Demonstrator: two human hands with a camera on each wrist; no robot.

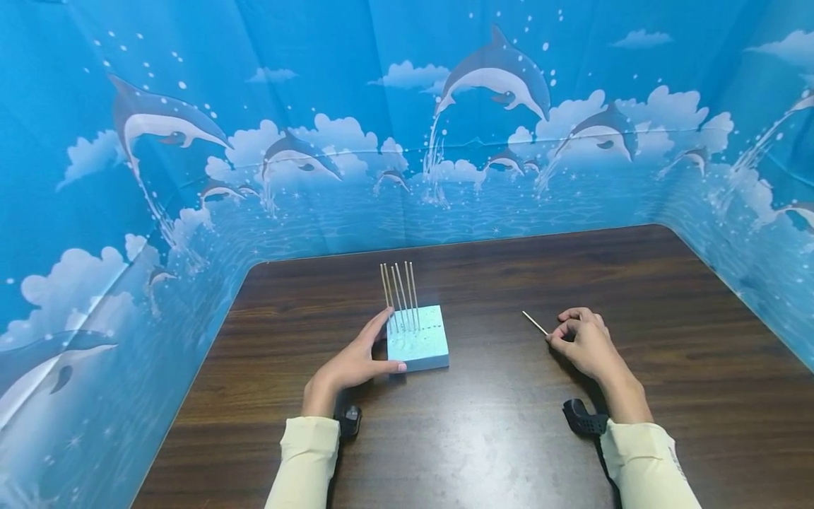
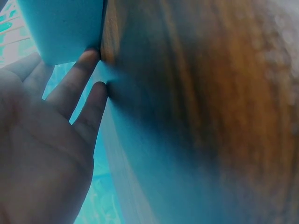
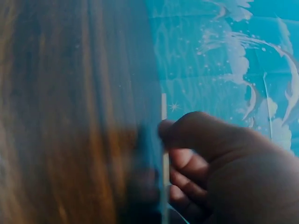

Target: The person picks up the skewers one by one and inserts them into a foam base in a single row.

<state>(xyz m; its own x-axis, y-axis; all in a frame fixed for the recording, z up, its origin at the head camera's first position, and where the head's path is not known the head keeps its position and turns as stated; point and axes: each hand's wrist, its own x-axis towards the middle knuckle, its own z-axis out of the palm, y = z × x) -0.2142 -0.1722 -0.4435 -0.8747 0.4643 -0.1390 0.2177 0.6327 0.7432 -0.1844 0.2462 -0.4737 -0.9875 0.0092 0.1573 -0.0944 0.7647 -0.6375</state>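
Note:
A light-blue foam block [image 1: 417, 346] lies on the table with several thin wooden sticks [image 1: 400, 293] standing in its top, leaning slightly left. A row of small dark holes runs to the right of them. My left hand [image 1: 350, 364] grips the block from its left side, thumb at the front corner and index finger toward the back. In the left wrist view, fingers touch the foam block [image 2: 65, 28]. Off to the right, my right hand [image 1: 588, 346] pinches one end of a loose thin wooden stick [image 1: 534, 322] between thumb and index finger, its free end pointing up-left.
The dark wood-grain table [image 1: 483, 417] has rounded far corners. A blue curtain [image 1: 356, 71] printed with dolphins and clouds surrounds it at the back and both sides. Black wrist-worn devices [image 1: 585, 418] sit near the sleeves.

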